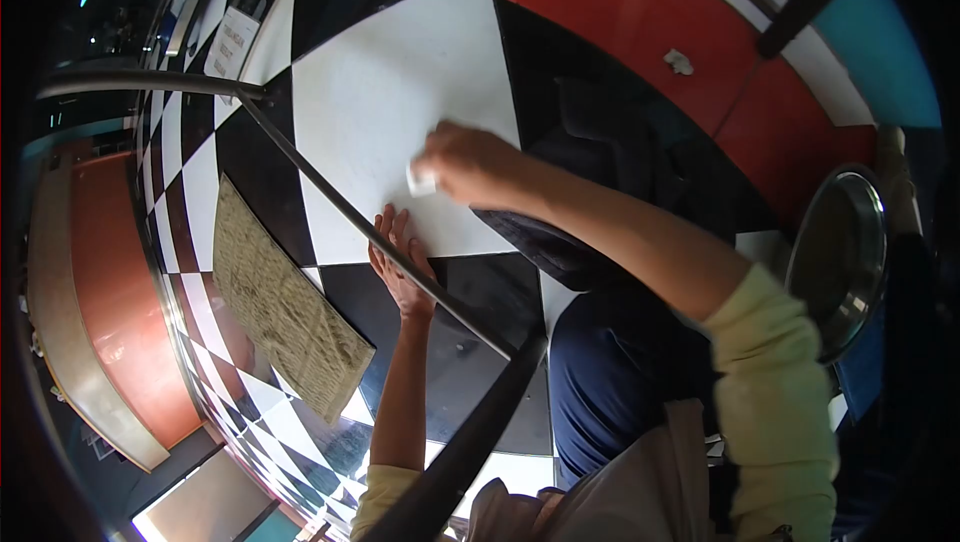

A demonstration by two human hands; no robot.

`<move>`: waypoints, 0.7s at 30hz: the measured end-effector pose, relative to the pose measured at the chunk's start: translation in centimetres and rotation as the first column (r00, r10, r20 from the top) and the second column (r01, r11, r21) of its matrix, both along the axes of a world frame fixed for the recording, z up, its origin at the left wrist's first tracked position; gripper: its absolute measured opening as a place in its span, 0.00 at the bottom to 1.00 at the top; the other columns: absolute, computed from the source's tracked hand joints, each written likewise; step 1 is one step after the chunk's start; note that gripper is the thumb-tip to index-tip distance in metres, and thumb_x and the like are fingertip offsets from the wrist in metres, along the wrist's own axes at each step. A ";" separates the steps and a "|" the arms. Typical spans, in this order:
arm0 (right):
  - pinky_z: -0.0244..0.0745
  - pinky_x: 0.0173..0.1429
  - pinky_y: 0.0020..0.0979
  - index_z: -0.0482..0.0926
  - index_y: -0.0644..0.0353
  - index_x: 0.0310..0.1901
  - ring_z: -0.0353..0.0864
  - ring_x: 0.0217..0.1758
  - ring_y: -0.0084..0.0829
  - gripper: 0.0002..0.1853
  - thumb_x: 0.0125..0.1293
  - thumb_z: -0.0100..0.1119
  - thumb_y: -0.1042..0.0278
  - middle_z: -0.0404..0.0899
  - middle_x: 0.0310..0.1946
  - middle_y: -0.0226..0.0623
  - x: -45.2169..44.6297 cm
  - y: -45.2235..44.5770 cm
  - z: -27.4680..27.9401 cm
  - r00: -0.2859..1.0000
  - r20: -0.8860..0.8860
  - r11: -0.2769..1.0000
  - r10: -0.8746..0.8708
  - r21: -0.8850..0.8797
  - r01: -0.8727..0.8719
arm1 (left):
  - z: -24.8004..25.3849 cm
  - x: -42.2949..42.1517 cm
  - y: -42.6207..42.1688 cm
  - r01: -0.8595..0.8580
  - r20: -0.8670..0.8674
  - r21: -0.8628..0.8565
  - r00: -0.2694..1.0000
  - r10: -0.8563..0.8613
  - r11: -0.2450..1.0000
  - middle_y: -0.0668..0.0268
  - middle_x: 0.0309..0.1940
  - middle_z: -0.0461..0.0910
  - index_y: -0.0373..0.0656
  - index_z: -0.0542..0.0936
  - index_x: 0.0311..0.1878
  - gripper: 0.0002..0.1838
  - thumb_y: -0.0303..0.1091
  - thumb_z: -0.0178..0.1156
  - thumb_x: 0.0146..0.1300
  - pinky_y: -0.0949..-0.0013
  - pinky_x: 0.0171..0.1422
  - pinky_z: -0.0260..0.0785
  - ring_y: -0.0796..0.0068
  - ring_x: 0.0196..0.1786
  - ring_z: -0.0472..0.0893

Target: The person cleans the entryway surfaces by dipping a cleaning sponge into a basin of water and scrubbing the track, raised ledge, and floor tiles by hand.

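My right hand (pixel 468 164) is closed on a small white piece (pixel 421 181), perhaps a folded cloth or tissue, over a large white floor tile (pixel 390 72). Motion blurs that hand slightly, and its fingers hide part of the piece. Fingers apart, my left hand (pixel 402 289) rests flat at the border of the white tile and a black tile (pixel 470 292) and holds nothing. A thin dark rod (pixel 325 182) crosses the view in front of it.
A tan textured mat (pixel 285 302) lies to the left. At the right stands a metal bowl (pixel 868 272). On the red surface (pixel 600 2) sits a crumpled white wad (pixel 678 63). A label card (pixel 235 42) is at upper left, and a curved orange counter (pixel 125 282) lies far left.
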State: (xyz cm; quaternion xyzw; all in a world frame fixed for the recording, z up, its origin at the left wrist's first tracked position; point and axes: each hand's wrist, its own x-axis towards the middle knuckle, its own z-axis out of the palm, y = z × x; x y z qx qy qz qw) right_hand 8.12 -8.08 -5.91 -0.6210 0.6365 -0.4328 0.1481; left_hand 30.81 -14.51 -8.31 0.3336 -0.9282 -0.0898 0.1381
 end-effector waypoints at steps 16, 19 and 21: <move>0.76 0.50 0.41 0.82 0.53 0.42 0.77 0.46 0.45 0.15 0.51 0.62 0.78 0.78 0.34 0.42 4.4 3.5 1.2 0.987 -0.048 0.988 -0.156 0.012 0.157 | -1.0 12.2 -2.9 -0.242 -0.137 -0.296 0.968 0.210 0.924 0.58 0.68 0.66 0.45 0.71 0.63 0.21 0.38 0.49 0.69 0.48 0.76 0.42 0.57 0.73 0.59; 0.76 0.49 0.42 0.80 0.54 0.43 0.77 0.46 0.45 0.15 0.51 0.62 0.79 0.79 0.34 0.42 3.4 3.0 1.3 0.917 -0.105 0.921 -0.385 0.015 0.389 | 1.9 15.9 -3.0 -0.489 -0.184 -0.100 0.865 0.467 0.866 0.57 0.68 0.66 0.44 0.70 0.65 0.23 0.41 0.49 0.70 0.49 0.75 0.44 0.55 0.73 0.60; 0.75 0.50 0.43 0.79 0.54 0.43 0.76 0.46 0.46 0.16 0.51 0.63 0.78 0.78 0.35 0.43 4.4 3.4 0.9 0.984 -0.059 0.984 -0.169 0.042 0.171 | 0.3 18.8 -3.4 -0.546 -0.092 -0.288 0.833 0.545 0.787 0.57 0.67 0.67 0.44 0.70 0.65 0.23 0.42 0.50 0.70 0.49 0.73 0.48 0.55 0.72 0.61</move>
